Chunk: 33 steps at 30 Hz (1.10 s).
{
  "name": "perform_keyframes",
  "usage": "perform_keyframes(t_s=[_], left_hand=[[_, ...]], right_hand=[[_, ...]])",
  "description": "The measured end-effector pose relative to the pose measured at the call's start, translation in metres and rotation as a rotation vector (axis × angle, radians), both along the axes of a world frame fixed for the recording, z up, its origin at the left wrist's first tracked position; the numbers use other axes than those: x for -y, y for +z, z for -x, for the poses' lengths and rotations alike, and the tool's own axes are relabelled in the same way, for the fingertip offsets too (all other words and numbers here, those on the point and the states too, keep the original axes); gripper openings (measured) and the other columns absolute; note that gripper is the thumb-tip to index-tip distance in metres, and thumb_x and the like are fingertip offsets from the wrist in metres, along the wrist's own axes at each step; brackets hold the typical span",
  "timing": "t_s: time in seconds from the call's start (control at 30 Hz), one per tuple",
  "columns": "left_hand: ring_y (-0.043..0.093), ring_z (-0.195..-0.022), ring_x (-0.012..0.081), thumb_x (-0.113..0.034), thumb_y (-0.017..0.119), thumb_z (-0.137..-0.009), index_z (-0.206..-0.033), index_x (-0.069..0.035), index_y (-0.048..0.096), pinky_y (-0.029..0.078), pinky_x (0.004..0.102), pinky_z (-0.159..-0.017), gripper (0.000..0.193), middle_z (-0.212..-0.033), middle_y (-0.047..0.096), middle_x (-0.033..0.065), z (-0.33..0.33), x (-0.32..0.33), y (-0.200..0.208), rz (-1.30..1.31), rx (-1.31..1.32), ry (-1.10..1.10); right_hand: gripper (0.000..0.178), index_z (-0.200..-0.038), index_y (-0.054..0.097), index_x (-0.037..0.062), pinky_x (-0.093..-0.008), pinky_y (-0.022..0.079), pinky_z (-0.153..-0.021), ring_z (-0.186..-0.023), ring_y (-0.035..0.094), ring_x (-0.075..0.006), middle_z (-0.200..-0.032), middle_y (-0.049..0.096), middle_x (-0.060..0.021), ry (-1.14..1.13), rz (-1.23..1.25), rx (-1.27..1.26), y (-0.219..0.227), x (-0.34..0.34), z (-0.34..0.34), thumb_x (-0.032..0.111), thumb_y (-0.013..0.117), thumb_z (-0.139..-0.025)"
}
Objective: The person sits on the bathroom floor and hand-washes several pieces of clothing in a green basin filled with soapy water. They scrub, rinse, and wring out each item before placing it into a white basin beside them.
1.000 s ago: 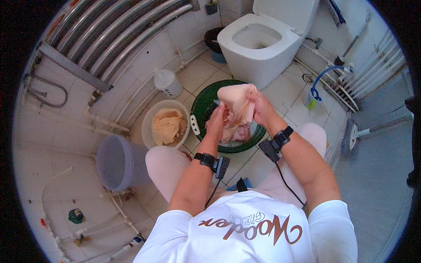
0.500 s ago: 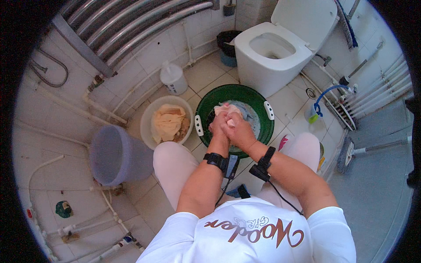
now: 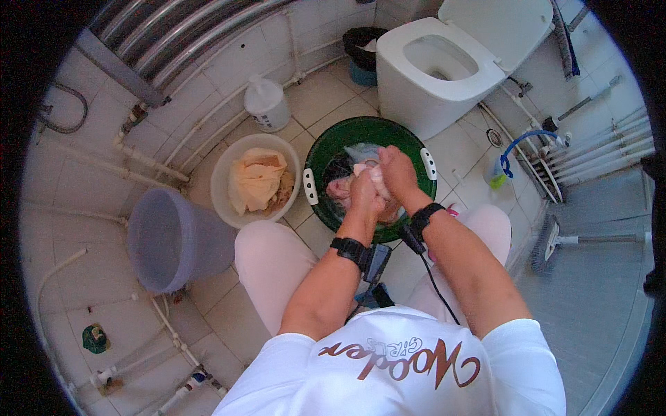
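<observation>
Over a round green basin (image 3: 429, 193) with white handles, my left hand (image 3: 365, 194) and my right hand (image 3: 398, 171) are both closed on a pale pink wet cloth (image 3: 378, 179). The cloth is bunched up, and a stretch of it shows between my two fists. Beneath them, more wet laundry (image 3: 338, 187) lies in the basin, pinkish and dark pieces among it. My wrists and forearms hide the near part of the basin. Each wrist wears a black strap with a small device and cable.
Left of the basin stands a whitish tub (image 3: 219, 182) with a cream cloth (image 3: 258, 182) in it. A lavender bucket (image 3: 158, 239) is further left. Behind are a white lidded pail (image 3: 267, 105), a bin (image 3: 363, 47) and a toilet (image 3: 409, 76). A brush (image 3: 547, 243) stands at the right.
My hands, clasped together before, are now somewhat apart, the right one farther right and up. The cloth shows stretched between them, and more laundry is visible. The view has shifted slightly.
</observation>
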<state>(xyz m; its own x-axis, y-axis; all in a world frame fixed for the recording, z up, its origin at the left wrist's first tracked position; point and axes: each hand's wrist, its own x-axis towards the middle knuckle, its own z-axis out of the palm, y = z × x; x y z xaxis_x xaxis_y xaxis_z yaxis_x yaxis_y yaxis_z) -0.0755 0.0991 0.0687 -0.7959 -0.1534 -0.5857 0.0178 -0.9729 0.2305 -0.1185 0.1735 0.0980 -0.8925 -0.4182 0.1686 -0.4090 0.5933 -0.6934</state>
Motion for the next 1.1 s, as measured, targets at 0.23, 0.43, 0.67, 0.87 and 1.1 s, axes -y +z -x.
perform_keyframes(t_s=[0.23,0.43,0.67,0.87,1.1], left_hand=[[0.061,-0.09,0.0275,-0.019,0.043,-0.096,-0.104,-0.006,0.052,0.052,0.0412,-0.079,0.017,-0.099,0.06,0.0103,0.007,0.017,0.008,0.213,-0.012,0.214],[0.06,-0.095,0.028,-0.019,0.044,-0.094,-0.104,-0.008,0.055,0.051,0.0411,-0.083,0.019,-0.102,0.059,0.0118,0.004,0.04,0.014,0.059,-0.103,0.275],[0.062,-0.089,0.0267,-0.026,0.059,-0.092,-0.104,-0.006,0.056,0.054,0.0406,-0.08,0.023,-0.096,0.061,0.0084,0.001,0.025,-0.018,0.078,0.013,0.083],[0.062,-0.093,0.0253,-0.019,0.055,-0.092,-0.104,-0.006,0.059,0.052,0.0377,-0.083,0.018,-0.104,0.063,0.0094,0.007,0.013,-0.07,0.032,-0.421,-0.003],[0.056,-0.11,0.0258,-0.022,0.045,-0.097,-0.112,-0.007,0.056,0.042,0.0413,-0.101,0.023,-0.117,0.06,0.0087,0.005,-0.009,-0.049,-0.083,-0.287,0.091]], right_hand=[[0.038,-0.107,0.061,0.0005,-0.0366,0.049,-0.083,-0.093,0.063,-0.0269,-0.104,0.066,-0.0159,0.037,0.335,0.421,-0.009,-0.008,0.011,0.036,0.053,-0.095],[0.048,-0.135,0.046,0.0031,-0.0301,0.043,-0.097,-0.115,0.053,-0.0162,-0.13,0.055,-0.0074,0.39,0.67,0.879,-0.005,-0.027,-0.012,0.022,0.058,-0.093],[0.03,-0.114,0.063,0.0048,-0.0295,0.049,-0.087,-0.1,0.061,-0.0192,-0.111,0.064,-0.0091,0.119,0.619,0.322,0.006,-0.028,-0.017,0.011,0.061,-0.084],[0.026,-0.099,0.068,0.0052,-0.0403,0.049,-0.086,-0.099,0.059,-0.0389,-0.108,0.063,-0.0209,0.138,0.003,-0.025,0.026,-0.002,-0.049,0.026,0.062,-0.084],[0.021,-0.092,0.057,0.004,-0.0464,0.048,-0.076,-0.093,0.057,-0.042,-0.096,0.059,-0.0208,-0.186,-0.027,-0.012,0.019,0.009,-0.022,0.025,0.056,-0.09]])
